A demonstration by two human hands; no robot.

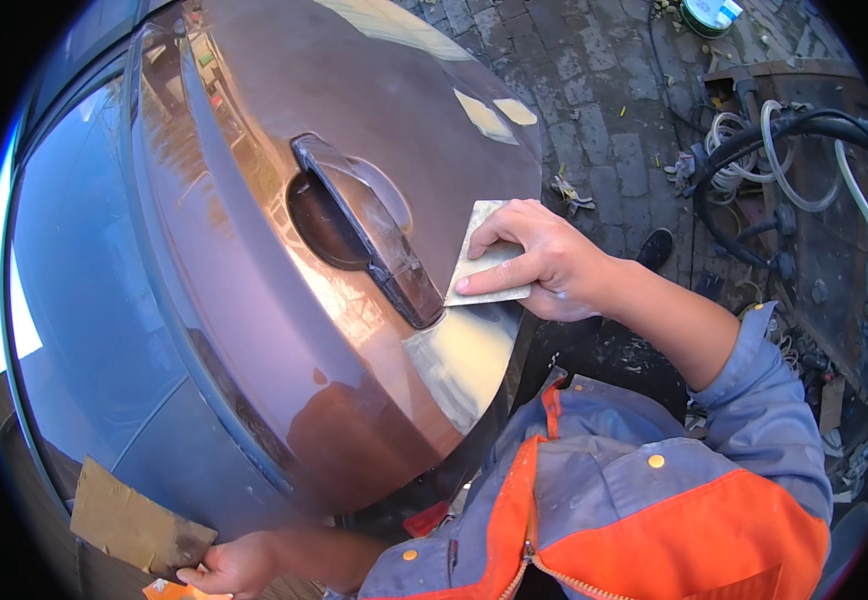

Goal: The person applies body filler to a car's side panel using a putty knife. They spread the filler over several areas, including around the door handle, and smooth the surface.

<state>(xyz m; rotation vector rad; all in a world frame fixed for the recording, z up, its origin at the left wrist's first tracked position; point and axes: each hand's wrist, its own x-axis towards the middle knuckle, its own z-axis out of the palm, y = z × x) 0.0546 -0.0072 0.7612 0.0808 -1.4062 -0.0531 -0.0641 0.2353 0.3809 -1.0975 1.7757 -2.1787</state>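
Note:
A brown car door fills the left and middle of the view. My right hand pinches a pale, flat filler spreader, its lower corner at the panel beside the near end of the door handle. Just below it, a pale yellow smear of body filler covers part of the door. Low on the left, my left hand grips the corner of a tan rectangular board, held in front of the lower window area. Some fingers of that hand are hidden.
More pale patches show toward the door's far edge. On the right, a coiled clear hose and black tubing lie by a rusty metal plate. A tub stands at the back on the brick paving, among scattered scraps.

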